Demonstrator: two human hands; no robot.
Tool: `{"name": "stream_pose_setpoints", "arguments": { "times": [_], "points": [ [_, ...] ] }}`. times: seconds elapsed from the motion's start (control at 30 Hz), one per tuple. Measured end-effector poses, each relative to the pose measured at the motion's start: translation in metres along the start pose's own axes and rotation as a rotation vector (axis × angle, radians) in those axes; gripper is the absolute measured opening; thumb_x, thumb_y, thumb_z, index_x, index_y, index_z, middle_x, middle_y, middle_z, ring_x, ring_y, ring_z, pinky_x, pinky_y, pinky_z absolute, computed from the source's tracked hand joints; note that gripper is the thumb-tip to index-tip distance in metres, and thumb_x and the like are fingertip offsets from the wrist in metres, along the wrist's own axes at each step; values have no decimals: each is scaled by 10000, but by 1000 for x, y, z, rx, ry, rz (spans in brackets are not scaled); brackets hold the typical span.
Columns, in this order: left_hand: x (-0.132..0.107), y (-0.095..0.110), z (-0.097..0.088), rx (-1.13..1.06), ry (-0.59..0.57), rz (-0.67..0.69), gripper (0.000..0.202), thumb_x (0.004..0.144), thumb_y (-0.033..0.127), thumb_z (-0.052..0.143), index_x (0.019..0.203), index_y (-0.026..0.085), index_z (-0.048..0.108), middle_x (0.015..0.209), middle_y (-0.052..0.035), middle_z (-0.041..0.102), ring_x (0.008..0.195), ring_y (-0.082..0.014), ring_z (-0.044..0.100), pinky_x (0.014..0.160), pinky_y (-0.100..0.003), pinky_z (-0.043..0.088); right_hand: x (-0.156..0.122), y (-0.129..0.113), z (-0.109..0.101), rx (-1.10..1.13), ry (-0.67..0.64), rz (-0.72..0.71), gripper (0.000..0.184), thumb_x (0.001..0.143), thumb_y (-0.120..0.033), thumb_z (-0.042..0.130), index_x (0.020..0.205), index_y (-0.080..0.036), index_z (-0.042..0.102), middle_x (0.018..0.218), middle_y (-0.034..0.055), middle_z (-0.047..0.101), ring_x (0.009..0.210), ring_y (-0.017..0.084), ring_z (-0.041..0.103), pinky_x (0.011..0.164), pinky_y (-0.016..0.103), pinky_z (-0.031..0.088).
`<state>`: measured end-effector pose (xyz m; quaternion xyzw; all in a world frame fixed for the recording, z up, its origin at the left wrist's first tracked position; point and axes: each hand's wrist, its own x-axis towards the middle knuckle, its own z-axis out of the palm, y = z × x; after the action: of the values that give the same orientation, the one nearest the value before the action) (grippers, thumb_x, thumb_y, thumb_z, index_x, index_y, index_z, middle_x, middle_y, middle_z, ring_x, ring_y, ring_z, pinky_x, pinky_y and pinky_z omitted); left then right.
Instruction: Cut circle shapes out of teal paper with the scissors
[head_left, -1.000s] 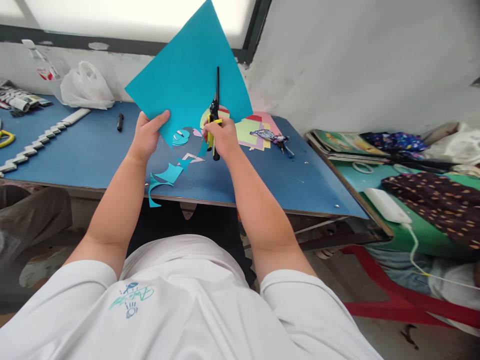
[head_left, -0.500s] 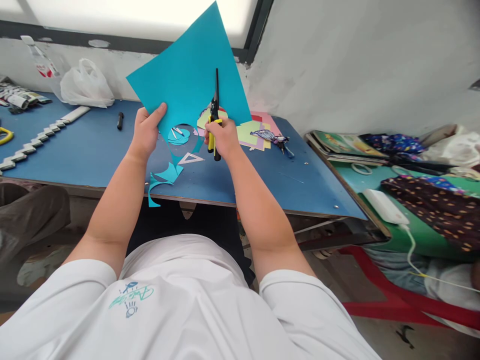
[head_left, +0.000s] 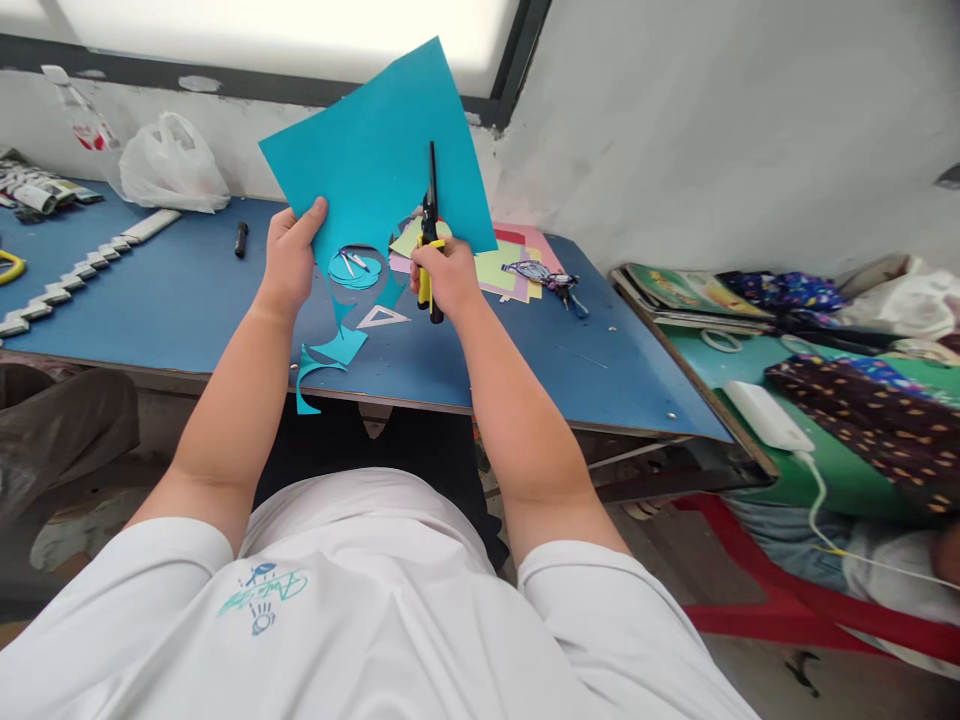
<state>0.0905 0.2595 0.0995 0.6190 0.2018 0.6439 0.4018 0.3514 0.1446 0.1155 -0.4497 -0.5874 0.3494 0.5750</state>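
A large turquoise sheet of paper (head_left: 375,140), with a curved cut-out along its lower edge, is pinched by its left side in my left hand (head_left: 291,250). My right hand (head_left: 448,275) is wrapped around the yellow-and-black handles of a pair of scissors (head_left: 430,200). Their dark blades point upward in front of the sheet; whether they touch it I cannot tell. Below, on the table, lie round turquoise pieces (head_left: 358,270) with a compass on top. Nearer me are a white set square (head_left: 383,317) and turquoise offcuts (head_left: 341,347), one strip hanging over the edge.
Pastel paper sheets (head_left: 491,268) and a patterned pouch (head_left: 536,272) lie right of my right hand on the blue table (head_left: 570,360). A black marker (head_left: 241,240), a plastic bag (head_left: 172,165) and a bottle (head_left: 79,115) are at left. A green table (head_left: 697,360) with books adjoins on the right.
The turquoise sheet has tilted and its top corner has dropped lower. My left hand has shifted slightly up and left; the right hand still holds the scissors in nearly the same place.
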Motion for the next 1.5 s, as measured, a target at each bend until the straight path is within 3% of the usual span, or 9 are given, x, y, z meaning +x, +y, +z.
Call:
{"name": "stream_pose_setpoints", "arguments": {
  "times": [0.3, 0.43, 0.67, 0.8, 0.9, 1.0, 1.13, 1.3, 1.5],
  "points": [
    [1, 1, 0, -9, -18, -47, 797, 923, 966, 857, 1283, 255, 869, 1335, -144, 879, 1652, -525, 708, 1346, -690, 672, 1, 4, 2, -25, 49, 14, 414, 977, -517, 847, 773, -279, 576, 680, -8, 626, 582, 168, 614, 572, 322, 545],
    [2, 4, 4, -37, 2, -56, 760, 872, 952, 909, 1215, 276, 861, 1308, -126, 899, 1618, -491, 736, 1369, -653, 664, 2, 5, 1, -31, 40, 28, 409, 988, -500, 835, 765, -286, 567, 674, -13, 621, 571, 169, 617, 563, 323, 535],
    [-2, 15, 8, -54, 81, -110, 847, 812, 1014, 979, 1161, 280, 742, 1109, 10, 851, 1596, -346, 689, 1433, -628, 564, 0, 3, 4, -37, 21, 40, 403, 1016, -382, 811, 719, -281, 558, 660, -9, 606, 578, 176, 603, 581, 333, 539],
    [-7, 21, 14, -66, 129, -116, 838, 803, 1101, 898, 1110, 333, 766, 1097, -20, 851, 1391, -339, 722, 1229, -606, 643, -3, 0, 5, -30, 40, 81, 365, 1022, -318, 787, 723, -269, 585, 661, -5, 615, 572, 166, 594, 573, 324, 534],
    [-9, 24, 18, -61, 189, -140, 734, 844, 993, 975, 1069, 320, 785, 987, -47, 809, 1241, -320, 733, 1090, -526, 657, -4, -3, 6, -37, 39, 92, 341, 1017, -301, 783, 733, -266, 599, 675, -2, 624, 579, 168, 609, 575, 323, 533],
    [-9, 26, 22, -68, 248, -147, 659, 991, 914, 908, 983, 269, 775, 869, -45, 712, 1095, -273, 768, 967, -436, 653, -5, -4, 7, -26, 35, 90, 358, 1011, -328, 806, 732, -270, 590, 679, -1, 623, 585, 169, 611, 588, 323, 546],
    [-9, 25, 26, -26, 244, -111, 641, 1014, 812, 946, 842, 241, 712, 774, -12, 597, 881, -222, 756, 771, -328, 609, -6, -5, 9, 53, 27, 115, 376, 999, -369, 819, 728, -270, 579, 676, 2, 615, 579, 166, 598, 598, 329, 564],
    [-13, 26, 30, -4, 231, -106, 526, 1082, 613, 955, 821, 218, 724, 737, 4, 543, 739, -171, 694, 707, -278, 570, -8, -5, 10, 82, 25, 91, 388, 974, -423, 844, 747, -273, 567, 660, -6, 600, 580, 164, 594, 589, 324, 555],
    [-17, 28, 33, 12, 221, -98, 498, 1091, 570, 950, 820, 212, 735, 739, 4, 546, 718, -165, 672, 684, -275, 562, -9, -4, 11, 57, 48, 92, 336, 994, -416, 804, 783, -275, 586, 674, -6, 618, 592, 163, 611, 596, 318, 565]
  ]
}}
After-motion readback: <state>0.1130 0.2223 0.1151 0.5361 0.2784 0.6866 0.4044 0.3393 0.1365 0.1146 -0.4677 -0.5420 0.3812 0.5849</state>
